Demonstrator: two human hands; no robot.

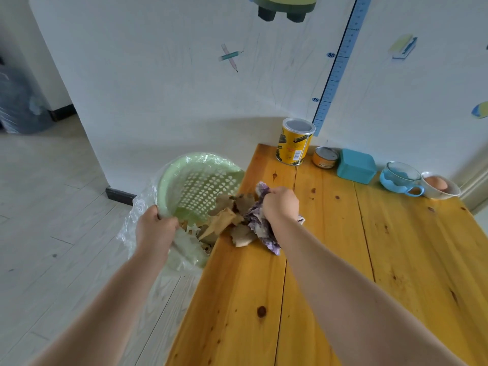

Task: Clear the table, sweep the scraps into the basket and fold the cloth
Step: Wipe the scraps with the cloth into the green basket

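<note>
Head view: the left hand (155,228) grips the rim of the green basket (200,180), tilted with its mouth against the left edge of the wooden tabletop (330,260). The right hand (281,204) is closed around the bunched purple cloth (260,223), pressed against brown paper scraps (229,220) at that edge, some hanging over the basket's plastic liner (137,220).

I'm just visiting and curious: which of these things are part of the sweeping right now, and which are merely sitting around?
In use:
left hand tilting the green basket
right hand gripping the purple cloth
brown scraps at the table edge

Sitting by the wall:
yellow can
small tin
teal box
glass cup
bowl with an egg
</note>
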